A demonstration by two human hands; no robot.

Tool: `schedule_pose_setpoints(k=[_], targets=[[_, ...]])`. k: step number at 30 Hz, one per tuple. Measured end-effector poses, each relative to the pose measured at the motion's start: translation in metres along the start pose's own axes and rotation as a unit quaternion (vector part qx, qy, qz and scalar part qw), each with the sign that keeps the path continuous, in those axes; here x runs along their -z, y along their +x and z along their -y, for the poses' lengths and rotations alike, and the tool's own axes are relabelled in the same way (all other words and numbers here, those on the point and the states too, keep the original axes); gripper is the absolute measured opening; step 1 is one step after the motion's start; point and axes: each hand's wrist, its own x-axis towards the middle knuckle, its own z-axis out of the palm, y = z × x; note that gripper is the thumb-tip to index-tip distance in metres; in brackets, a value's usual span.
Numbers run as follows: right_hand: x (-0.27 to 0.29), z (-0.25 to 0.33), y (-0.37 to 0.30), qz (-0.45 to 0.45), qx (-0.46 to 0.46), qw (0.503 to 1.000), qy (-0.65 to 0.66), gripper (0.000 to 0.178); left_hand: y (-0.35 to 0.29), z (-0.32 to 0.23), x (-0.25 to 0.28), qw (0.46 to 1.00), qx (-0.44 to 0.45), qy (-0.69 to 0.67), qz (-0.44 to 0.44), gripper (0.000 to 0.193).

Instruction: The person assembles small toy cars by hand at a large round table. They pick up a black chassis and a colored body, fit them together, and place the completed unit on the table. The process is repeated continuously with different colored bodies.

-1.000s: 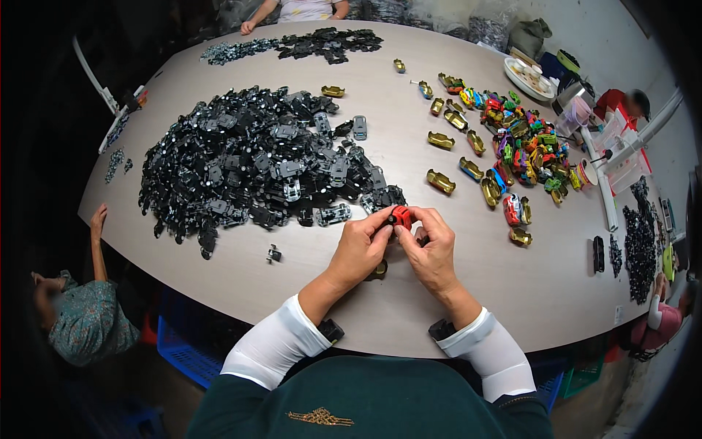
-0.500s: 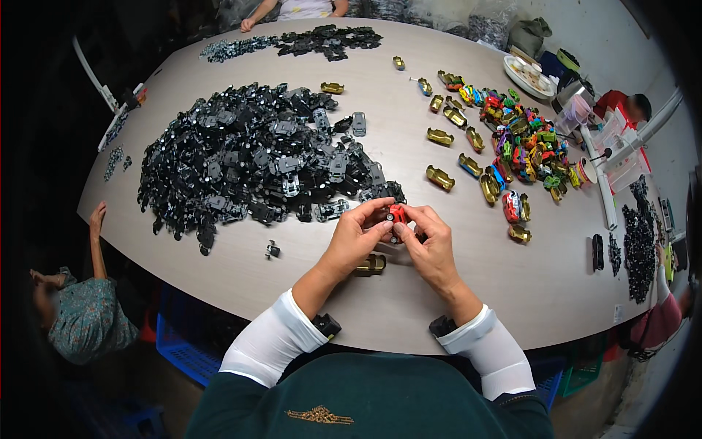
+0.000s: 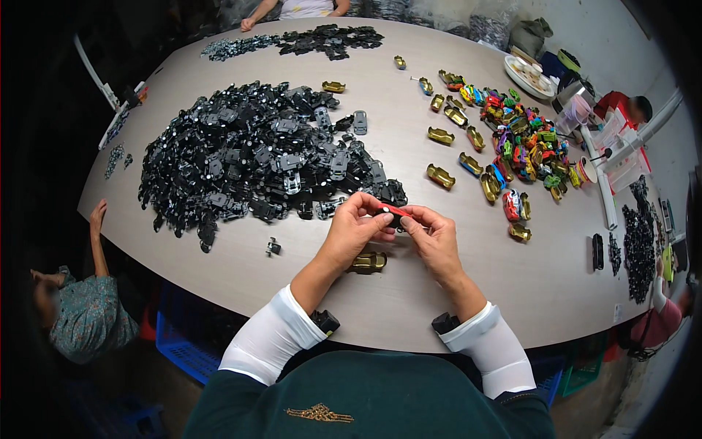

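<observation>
**Both hands pinch a small red toy car over the surface**

Left hand (image 3: 355,230) and right hand (image 3: 433,238) meet in the middle, fingertips closed from either side on a small red toy car body with a dark underside (image 3: 391,213), held just above the pale oval surface (image 3: 409,293). Each hand grips one end of it; neither is free. Directly beneath the left wrist lies a gold-coloured toy car shell (image 3: 368,261), resting on the surface, apart from the fingers. White sleeves run back to the near edge.

Further out on the left, a wide heap of black plastic chassis pieces (image 3: 256,157) spreads across the surface, with one stray black piece (image 3: 273,247) lying alone near the heap's front edge. To the right, a loose row of gold car shells (image 3: 441,175) leads to a pile of brightly coloured toy car bodies (image 3: 530,150). At the far side sits a smaller dark heap of parts (image 3: 329,40). Another person's arm (image 3: 95,234) rests at the left rim.
</observation>
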Motion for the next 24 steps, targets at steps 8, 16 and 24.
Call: schedule_pose_setpoints(k=[8,16,24], targets=[[0.009,0.005,0.004,0.062,0.11,0.992,0.007,0.023,-0.002,-0.011,0.012,0.975,0.164,-0.112,0.096,0.024],[0.0,0.003,-0.002,-0.068,0.093,0.986,-0.117,0.029,-0.01,-0.004,-0.005,0.998,-0.012,0.057,0.038,0.045],[-0.003,0.004,-0.005,-0.05,0.194,0.953,-0.228,0.034,-0.006,0.003,0.0,0.989,-0.041,0.135,0.052,0.026]])
